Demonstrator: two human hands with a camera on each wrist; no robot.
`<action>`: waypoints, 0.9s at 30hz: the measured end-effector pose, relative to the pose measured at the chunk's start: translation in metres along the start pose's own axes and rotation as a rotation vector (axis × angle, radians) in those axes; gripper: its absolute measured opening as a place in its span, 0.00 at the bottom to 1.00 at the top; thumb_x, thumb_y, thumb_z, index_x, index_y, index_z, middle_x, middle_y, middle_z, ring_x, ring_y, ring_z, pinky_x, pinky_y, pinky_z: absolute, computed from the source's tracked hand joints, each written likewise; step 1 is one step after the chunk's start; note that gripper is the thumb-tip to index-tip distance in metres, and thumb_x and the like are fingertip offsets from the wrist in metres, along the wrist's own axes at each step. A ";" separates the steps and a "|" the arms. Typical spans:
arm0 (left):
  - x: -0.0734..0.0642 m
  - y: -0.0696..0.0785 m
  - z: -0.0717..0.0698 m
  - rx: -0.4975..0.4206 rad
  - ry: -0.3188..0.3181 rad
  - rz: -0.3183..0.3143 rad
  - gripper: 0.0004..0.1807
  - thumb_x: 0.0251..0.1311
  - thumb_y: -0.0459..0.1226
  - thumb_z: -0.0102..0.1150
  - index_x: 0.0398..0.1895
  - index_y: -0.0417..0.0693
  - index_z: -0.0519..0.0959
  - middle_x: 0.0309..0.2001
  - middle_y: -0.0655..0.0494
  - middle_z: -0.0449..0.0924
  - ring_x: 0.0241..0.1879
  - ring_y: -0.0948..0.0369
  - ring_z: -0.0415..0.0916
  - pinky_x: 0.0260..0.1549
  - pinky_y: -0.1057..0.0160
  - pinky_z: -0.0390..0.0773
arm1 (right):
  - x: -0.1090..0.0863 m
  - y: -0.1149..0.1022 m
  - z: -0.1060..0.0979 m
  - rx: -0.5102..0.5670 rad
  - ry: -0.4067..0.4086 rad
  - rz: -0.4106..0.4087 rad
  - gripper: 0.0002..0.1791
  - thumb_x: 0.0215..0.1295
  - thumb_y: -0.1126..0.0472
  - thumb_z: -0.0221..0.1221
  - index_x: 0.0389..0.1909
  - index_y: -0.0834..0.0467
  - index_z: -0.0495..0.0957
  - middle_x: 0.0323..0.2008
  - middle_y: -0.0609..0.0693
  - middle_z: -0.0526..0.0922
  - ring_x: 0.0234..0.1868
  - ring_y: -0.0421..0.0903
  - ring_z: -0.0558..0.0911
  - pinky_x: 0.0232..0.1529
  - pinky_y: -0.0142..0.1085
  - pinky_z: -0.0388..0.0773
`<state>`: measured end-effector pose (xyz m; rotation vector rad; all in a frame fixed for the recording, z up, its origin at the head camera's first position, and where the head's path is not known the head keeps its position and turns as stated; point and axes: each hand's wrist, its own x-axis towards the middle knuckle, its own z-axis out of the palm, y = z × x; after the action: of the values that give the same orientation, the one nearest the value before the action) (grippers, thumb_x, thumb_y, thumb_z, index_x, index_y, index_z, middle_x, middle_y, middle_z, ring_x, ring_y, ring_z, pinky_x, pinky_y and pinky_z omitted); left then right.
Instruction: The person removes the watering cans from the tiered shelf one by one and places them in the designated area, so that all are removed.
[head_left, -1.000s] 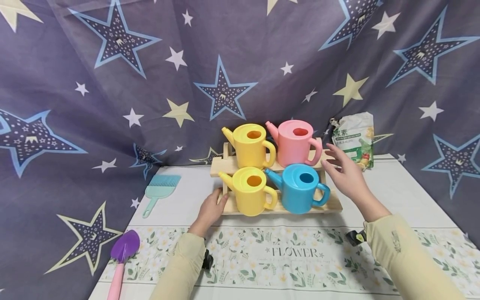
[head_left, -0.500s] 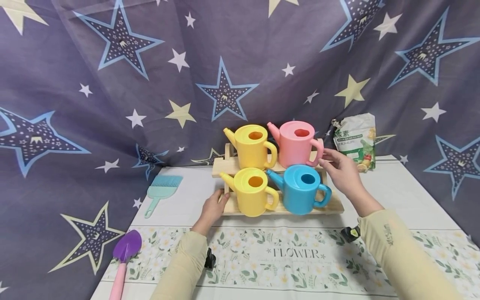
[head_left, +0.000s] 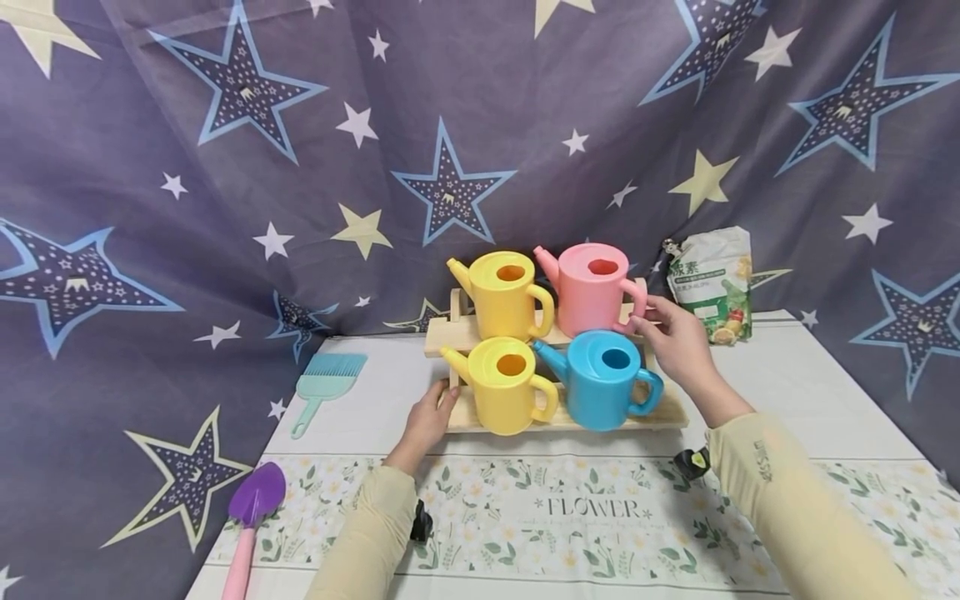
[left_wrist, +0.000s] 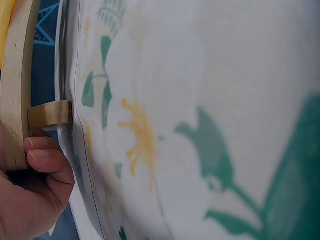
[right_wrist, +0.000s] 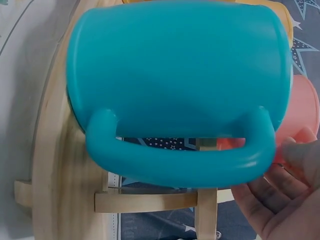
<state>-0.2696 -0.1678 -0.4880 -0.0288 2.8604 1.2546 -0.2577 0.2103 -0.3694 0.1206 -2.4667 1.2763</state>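
Four-legged counts aside, a two-tier wooden shelf (head_left: 453, 333) bears several toy watering cans. On its upper tier stand a yellow watering can (head_left: 501, 300) and a pink watering can (head_left: 588, 296). Below them are another yellow watering can (head_left: 498, 400) and a blue watering can (head_left: 596, 392). My left hand (head_left: 429, 417) grips the lower board's left end; its curled fingers (left_wrist: 47, 155) show in the left wrist view. At the pink can's handle, my right hand (head_left: 678, 342) pinches the lower part with thumb and fingers. The blue can's handle partly hides those fingers (right_wrist: 275, 185) in the right wrist view.
A mint-green brush (head_left: 326, 379) lies on the table (head_left: 810, 375) to the left. Nearer is a purple trowel (head_left: 257, 496) with a pink handle. A white printed bag (head_left: 712, 287) stands at the back right, against the starry curtain (head_left: 337, 108).
My right hand has moved left and slightly down from beside the shelf onto the pink watering can's handle. My left hand stays at the shelf's left end. The cans hold their places.
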 end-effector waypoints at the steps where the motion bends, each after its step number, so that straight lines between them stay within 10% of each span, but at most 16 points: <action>1: 0.000 0.000 0.000 0.000 0.000 -0.006 0.29 0.74 0.55 0.40 0.70 0.51 0.65 0.69 0.44 0.65 0.67 0.42 0.63 0.64 0.41 0.61 | 0.000 0.000 0.000 -0.007 0.001 0.002 0.20 0.72 0.58 0.56 0.60 0.63 0.74 0.47 0.64 0.82 0.49 0.60 0.81 0.53 0.54 0.76; 20: 0.001 -0.005 0.005 -0.022 0.049 -0.009 0.27 0.75 0.53 0.40 0.65 0.44 0.62 0.63 0.32 0.68 0.63 0.37 0.65 0.61 0.39 0.65 | -0.001 0.006 0.003 -0.023 0.112 -0.009 0.17 0.72 0.61 0.56 0.56 0.65 0.76 0.45 0.64 0.84 0.44 0.59 0.84 0.44 0.50 0.81; 27: -0.003 -0.004 0.005 -0.013 0.073 0.069 0.22 0.76 0.52 0.36 0.60 0.47 0.64 0.58 0.32 0.73 0.57 0.36 0.71 0.54 0.39 0.70 | -0.002 0.012 -0.006 0.034 0.163 -0.015 0.18 0.72 0.60 0.56 0.57 0.66 0.76 0.43 0.63 0.85 0.39 0.50 0.86 0.37 0.25 0.80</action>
<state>-0.2662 -0.1669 -0.4942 0.0245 2.9398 1.3106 -0.2567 0.2215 -0.3765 0.0420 -2.3032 1.2696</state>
